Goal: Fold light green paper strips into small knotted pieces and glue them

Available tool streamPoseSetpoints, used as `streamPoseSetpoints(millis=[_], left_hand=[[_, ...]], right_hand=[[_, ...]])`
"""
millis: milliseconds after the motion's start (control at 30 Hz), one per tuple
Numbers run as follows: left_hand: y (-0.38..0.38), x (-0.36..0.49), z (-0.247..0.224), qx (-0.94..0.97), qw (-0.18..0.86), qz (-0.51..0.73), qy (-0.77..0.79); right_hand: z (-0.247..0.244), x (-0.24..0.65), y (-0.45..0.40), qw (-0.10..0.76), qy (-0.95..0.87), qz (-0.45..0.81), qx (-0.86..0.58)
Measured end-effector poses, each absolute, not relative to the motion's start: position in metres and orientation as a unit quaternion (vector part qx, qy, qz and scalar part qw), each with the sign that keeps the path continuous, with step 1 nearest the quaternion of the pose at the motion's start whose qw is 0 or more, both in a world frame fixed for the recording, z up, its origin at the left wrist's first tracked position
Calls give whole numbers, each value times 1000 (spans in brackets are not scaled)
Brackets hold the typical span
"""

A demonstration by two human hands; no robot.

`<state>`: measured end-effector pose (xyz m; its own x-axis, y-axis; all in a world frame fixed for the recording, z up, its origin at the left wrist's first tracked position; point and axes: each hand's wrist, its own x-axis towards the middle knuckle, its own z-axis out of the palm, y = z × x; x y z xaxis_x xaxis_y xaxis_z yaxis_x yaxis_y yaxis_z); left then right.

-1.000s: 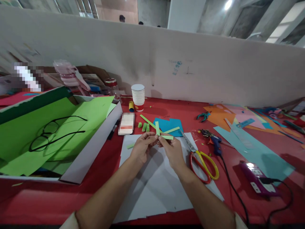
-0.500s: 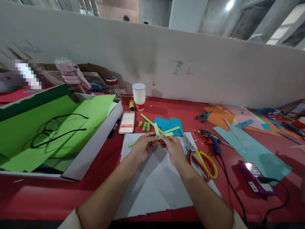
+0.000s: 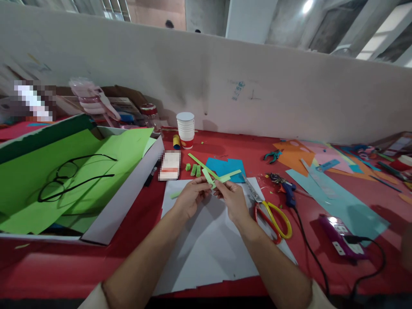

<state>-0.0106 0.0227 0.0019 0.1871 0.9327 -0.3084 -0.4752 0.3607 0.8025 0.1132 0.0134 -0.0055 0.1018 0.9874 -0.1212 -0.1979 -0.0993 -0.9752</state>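
Note:
Both my left hand (image 3: 194, 195) and my right hand (image 3: 232, 198) pinch light green paper strips (image 3: 208, 177) between the fingertips, above a white sheet (image 3: 209, 249). The strips cross at an angle where the fingers meet; their exact fold is hidden by the fingers. A longer green strip (image 3: 197, 162) and a blue paper piece (image 3: 227, 168) lie just beyond the hands. Several small pleated green paper pieces (image 3: 195, 170) sit to the left of that strip. Scissors (image 3: 270, 214) with red and yellow handles rest beside my right hand.
On the left stands a white box (image 3: 128, 193) with green sheets and glasses (image 3: 58, 182). Stacked paper cups (image 3: 186, 131) stand at the back. A glue gun (image 3: 286, 186) with a cord, pliers (image 3: 273, 156), coloured papers (image 3: 337, 201) and a purple device (image 3: 343, 238) lie to the right.
The upright green strip between my fingers now leans further left, and the strips by my right hand sit closer together. Both hands stay pinched in nearly the same place.

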Motion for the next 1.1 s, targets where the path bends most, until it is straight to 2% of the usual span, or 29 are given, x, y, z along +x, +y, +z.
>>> streamPoseSetpoints(millis=[233, 500, 633, 800, 967, 1100], left_hand=[[24, -16, 1, 348, 711, 454, 408], [29, -16, 3, 207, 735, 491, 420], [31, -17, 5, 160, 728, 505, 435], [31, -15, 7, 148, 720, 512, 443], [29, -15, 3, 194, 723, 513, 420], [28, -15, 1, 219, 725, 508, 411]], right_hand=[[-8, 118, 16, 511, -434, 546, -502], [-10, 116, 18, 534, -392, 551, -507], [-13, 119, 18, 551, -438, 506, -499], [-10, 119, 15, 545, -547, 380, -510], [-6, 115, 10, 505, -615, 357, -489], [-7, 114, 10, 507, -633, 315, -493]])
